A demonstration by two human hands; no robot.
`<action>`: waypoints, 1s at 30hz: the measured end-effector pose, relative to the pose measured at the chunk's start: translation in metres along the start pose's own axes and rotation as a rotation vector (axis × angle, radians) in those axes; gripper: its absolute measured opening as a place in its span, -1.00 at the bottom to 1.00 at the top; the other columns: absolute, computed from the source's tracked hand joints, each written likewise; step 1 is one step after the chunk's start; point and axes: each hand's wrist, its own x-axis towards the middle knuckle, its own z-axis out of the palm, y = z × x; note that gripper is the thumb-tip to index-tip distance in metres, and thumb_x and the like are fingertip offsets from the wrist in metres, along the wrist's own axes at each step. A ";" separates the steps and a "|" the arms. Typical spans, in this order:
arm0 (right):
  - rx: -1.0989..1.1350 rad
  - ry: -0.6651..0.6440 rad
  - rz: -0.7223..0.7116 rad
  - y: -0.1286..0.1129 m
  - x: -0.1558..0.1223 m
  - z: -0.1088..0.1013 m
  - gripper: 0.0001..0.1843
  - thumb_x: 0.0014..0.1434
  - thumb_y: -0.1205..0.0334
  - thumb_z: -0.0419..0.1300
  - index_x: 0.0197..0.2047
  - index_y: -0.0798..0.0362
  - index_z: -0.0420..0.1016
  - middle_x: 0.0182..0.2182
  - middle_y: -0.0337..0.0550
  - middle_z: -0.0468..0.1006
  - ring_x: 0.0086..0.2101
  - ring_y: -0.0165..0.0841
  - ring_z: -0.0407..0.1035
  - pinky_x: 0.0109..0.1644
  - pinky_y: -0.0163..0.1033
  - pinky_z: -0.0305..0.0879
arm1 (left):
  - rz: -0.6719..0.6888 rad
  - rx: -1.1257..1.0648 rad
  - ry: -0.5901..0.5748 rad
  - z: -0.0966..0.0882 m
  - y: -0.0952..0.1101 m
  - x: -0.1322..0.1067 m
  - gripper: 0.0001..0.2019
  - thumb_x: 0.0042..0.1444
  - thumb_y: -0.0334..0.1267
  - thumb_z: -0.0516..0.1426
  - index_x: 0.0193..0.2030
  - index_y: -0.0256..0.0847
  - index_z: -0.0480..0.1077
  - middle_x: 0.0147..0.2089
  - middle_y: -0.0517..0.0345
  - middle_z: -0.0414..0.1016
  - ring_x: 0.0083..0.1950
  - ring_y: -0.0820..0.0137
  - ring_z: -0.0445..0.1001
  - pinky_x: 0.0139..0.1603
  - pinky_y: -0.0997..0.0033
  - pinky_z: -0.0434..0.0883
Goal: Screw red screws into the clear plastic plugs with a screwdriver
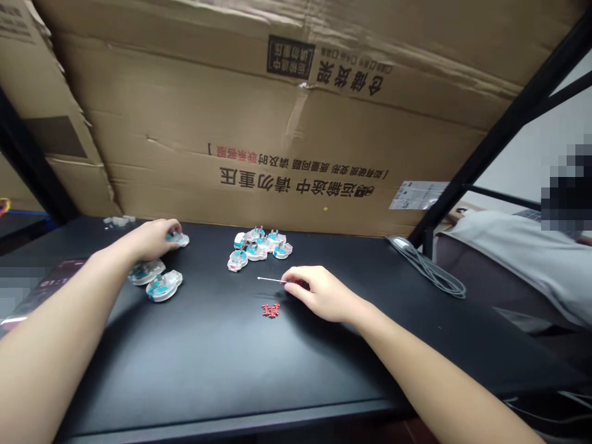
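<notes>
While on a plastic part [181,240], left fingers [172,227] curled, right fingers [291,275] pinching a stick [272,280]

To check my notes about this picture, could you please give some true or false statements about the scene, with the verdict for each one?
1. The left hand touches a clear plastic piece with teal parts. True.
2. The small red parts lie in a bowl. False: they lie directly on the black table.
3. The right hand holds a thin white stick. True.
4. The grey cable lies to the left of the left hand. False: it lies to the right of the right hand.
5. Both hands wear gloves. False: both hands are bare.
6. A large cardboard box with printed Chinese text stands behind the table. True.
</notes>
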 end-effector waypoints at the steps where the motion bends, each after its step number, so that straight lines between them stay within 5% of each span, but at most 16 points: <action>1: -0.001 -0.002 -0.001 0.000 0.000 0.000 -0.78 0.35 0.21 0.07 -0.13 0.03 0.54 -0.21 -0.14 0.63 -0.23 -0.32 0.45 -0.13 -0.22 0.29 | 0.014 0.007 -0.014 0.000 0.001 -0.001 -0.76 0.09 -0.10 0.19 -0.20 -0.22 0.47 -0.26 0.13 0.62 -0.21 0.25 0.53 -0.17 0.39 0.41; 10: 0.012 0.037 0.016 0.002 0.001 0.001 -0.80 0.33 0.24 0.09 -0.16 0.04 0.55 -0.22 -0.13 0.64 -0.24 -0.32 0.47 -0.15 -0.23 0.31 | 0.118 -0.014 -0.153 -0.006 0.043 0.001 -0.56 0.17 0.00 0.06 0.02 -0.23 0.51 0.06 -0.11 0.55 0.06 0.08 0.51 0.09 0.24 0.39; 13: 0.000 0.022 0.005 0.002 0.001 0.002 -0.82 0.30 0.23 0.12 -0.17 0.03 0.56 -0.25 -0.14 0.63 -0.28 -0.34 0.46 -0.19 -0.25 0.29 | 0.160 -0.041 -0.209 0.000 0.064 0.006 -0.48 0.21 -0.08 -0.02 0.28 -0.10 0.36 0.11 -0.06 0.50 0.11 0.12 0.50 0.14 0.22 0.38; 18: -0.012 -0.010 -0.021 0.002 0.001 0.002 -0.80 0.30 0.22 0.12 -0.16 0.04 0.57 -0.26 -0.14 0.63 -0.28 -0.34 0.44 -0.19 -0.25 0.27 | 0.164 -0.039 -0.284 0.016 0.079 0.015 -0.40 0.19 -0.16 -0.06 0.39 0.01 0.23 0.22 -0.06 0.44 0.20 0.08 0.47 0.24 0.13 0.33; 23: 0.001 -0.014 -0.013 0.002 0.001 0.002 -0.81 0.30 0.22 0.12 -0.16 0.04 0.57 -0.27 -0.15 0.61 -0.30 -0.36 0.42 -0.21 -0.26 0.26 | 0.107 -0.014 -0.220 0.016 0.077 0.014 -0.43 0.19 -0.13 -0.08 0.30 -0.26 0.34 0.27 -0.17 0.42 0.27 0.07 0.40 0.28 0.18 0.29; 30: 0.013 -0.005 0.045 0.003 0.001 0.001 -0.80 0.27 0.16 0.15 -0.17 0.05 0.57 -0.46 -0.26 0.51 -0.46 -0.44 0.31 -0.33 -0.32 0.17 | 0.097 -0.050 -0.095 -0.005 0.091 -0.002 -0.51 0.17 -0.14 -0.03 0.19 -0.30 0.37 0.15 -0.14 0.53 0.13 0.10 0.50 0.14 0.26 0.38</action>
